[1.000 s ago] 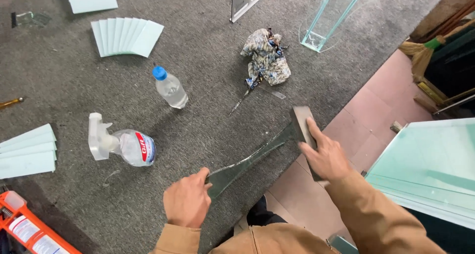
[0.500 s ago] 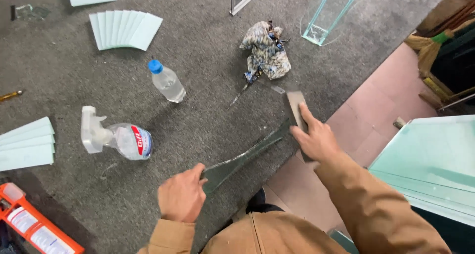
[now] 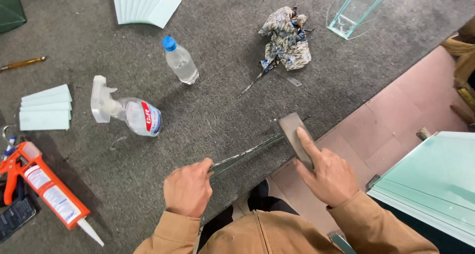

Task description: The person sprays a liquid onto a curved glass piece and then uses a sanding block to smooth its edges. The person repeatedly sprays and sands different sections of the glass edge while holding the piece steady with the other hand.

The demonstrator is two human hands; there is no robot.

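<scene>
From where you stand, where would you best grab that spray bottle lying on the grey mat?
Probably around the clear body of the spray bottle, coming from above. It lies on its side on the mat, white trigger head pointing left, and the rounded middle is free on both sides, so fingers can wrap it.

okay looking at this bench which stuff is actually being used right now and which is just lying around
In use:
- left hand pinching the glass strip
- right hand pressing the grey block on the strip's edge

Lying about:
- spray bottle
- water bottle
- crumpled rag
- caulking gun
- fanned glass pieces
- stacked glass pieces
</scene>
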